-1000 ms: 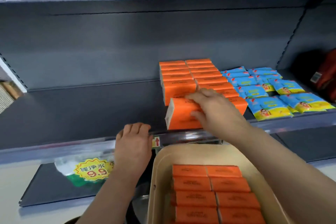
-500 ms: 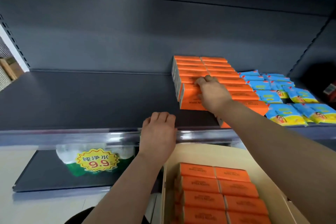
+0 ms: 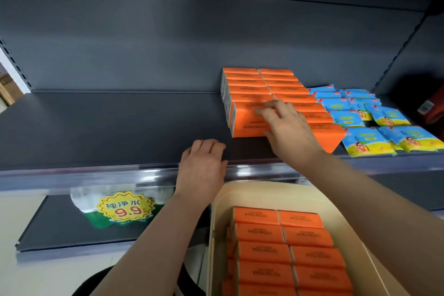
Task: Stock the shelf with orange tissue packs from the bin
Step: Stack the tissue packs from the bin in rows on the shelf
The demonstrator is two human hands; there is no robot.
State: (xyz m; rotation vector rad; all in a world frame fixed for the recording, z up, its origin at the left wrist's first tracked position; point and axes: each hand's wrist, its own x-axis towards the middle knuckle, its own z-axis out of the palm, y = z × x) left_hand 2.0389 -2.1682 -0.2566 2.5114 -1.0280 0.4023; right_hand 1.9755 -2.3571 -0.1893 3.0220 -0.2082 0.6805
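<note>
Two rows of orange tissue packs (image 3: 271, 86) stand on the dark shelf (image 3: 108, 127), right of its middle. My right hand (image 3: 288, 132) holds the front pack (image 3: 247, 122) of the left row, fingers over its top edge and thumb low on its front face. That pack stands against the row behind it. My left hand (image 3: 201, 168) rests on the shelf's front rail with relaxed fingers and holds nothing. Below, a beige bin (image 3: 264, 190) holds several more orange packs (image 3: 283, 247) in two columns.
Blue and yellow packets (image 3: 370, 122) lie right of the orange rows. A red object (image 3: 432, 108) sits in the far right corner. The shelf's left half is bare. On the lower shelf stands bottled water with a yellow 9.9 price tag (image 3: 126, 208).
My right hand carried the orange pack from the shelf's front edge back against the left row. My left hand stayed on the rail. The view shifted left and up.
</note>
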